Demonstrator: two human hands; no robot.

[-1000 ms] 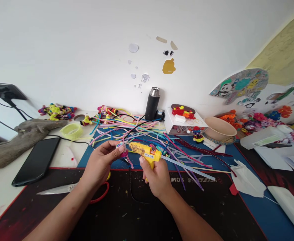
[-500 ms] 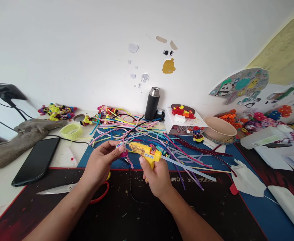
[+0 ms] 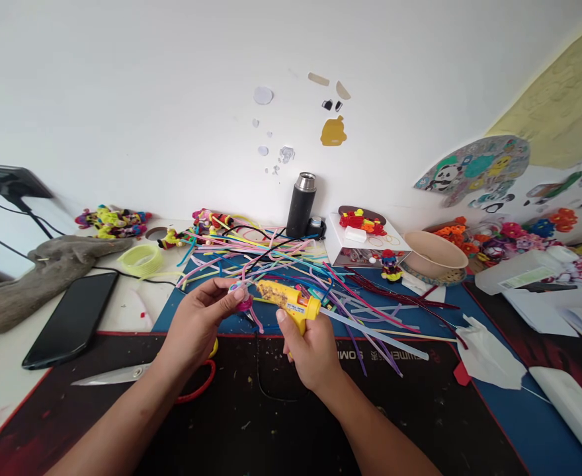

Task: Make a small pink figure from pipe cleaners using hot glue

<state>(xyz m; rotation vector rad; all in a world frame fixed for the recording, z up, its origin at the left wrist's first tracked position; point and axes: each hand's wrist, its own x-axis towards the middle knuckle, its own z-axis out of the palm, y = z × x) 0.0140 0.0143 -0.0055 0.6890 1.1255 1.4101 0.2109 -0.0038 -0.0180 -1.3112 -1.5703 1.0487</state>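
Observation:
Between the thumb and fingers of my left hand (image 3: 199,320) is a small pink and purple pipe-cleaner figure (image 3: 244,303), with pink strands hanging below it. My right hand (image 3: 311,347) is wrapped round the handle of a yellow hot glue gun (image 3: 284,299). The gun's nozzle points left, at or very close to the figure; whether it touches I cannot tell. From the back of the gun a long clear glue stick (image 3: 375,329) sticks out to the right. Partly under my left forearm lie scissors (image 3: 117,375) with red handles.
Loose pipe cleaners (image 3: 271,254) in many colours cover the blue mat behind my hands. A black thermos (image 3: 301,206) and a white box (image 3: 365,241) stand by the wall. To the left lies a phone (image 3: 73,317); at right are a beige bowl (image 3: 434,254) and a crumpled tissue (image 3: 489,354).

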